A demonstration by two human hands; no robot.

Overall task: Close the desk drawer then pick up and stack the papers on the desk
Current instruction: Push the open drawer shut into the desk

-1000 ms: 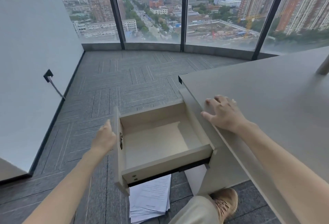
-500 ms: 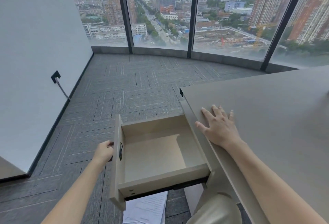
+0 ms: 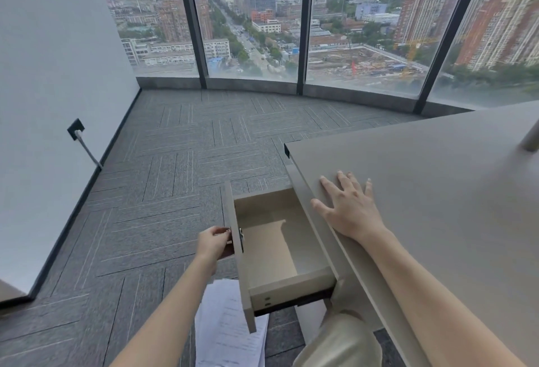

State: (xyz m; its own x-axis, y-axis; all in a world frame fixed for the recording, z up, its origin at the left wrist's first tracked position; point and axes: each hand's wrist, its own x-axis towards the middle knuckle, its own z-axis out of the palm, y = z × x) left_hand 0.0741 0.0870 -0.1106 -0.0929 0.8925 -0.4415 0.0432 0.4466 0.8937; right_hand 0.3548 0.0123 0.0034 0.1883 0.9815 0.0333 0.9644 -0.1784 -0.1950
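Observation:
The beige desk drawer (image 3: pixel 274 253) sticks out to the left from under the desk (image 3: pixel 437 191), partly open and empty inside. My left hand (image 3: pixel 214 242) presses against the outer face of the drawer front (image 3: pixel 239 261), fingers curled by the small metal lock. My right hand (image 3: pixel 350 209) lies flat, fingers spread, on the desk's left edge above the drawer. A pile of printed white papers (image 3: pixel 230 328) lies on the carpet below the drawer, partly hidden by it and by my left arm.
Grey carpet tiles (image 3: pixel 175 177) stretch to tall windows (image 3: pixel 250 22) at the back. A white wall (image 3: pixel 52 89) on the left carries a socket with a cable (image 3: pixel 77 130). My knee in beige trousers (image 3: pixel 341 340) is under the desk. A metal post (image 3: pixel 530 136) stands at the desk's right.
My left hand reached the drawer front and pushed it; the drawer has slid partway in toward the desk. My right hand flattened on the desk top.

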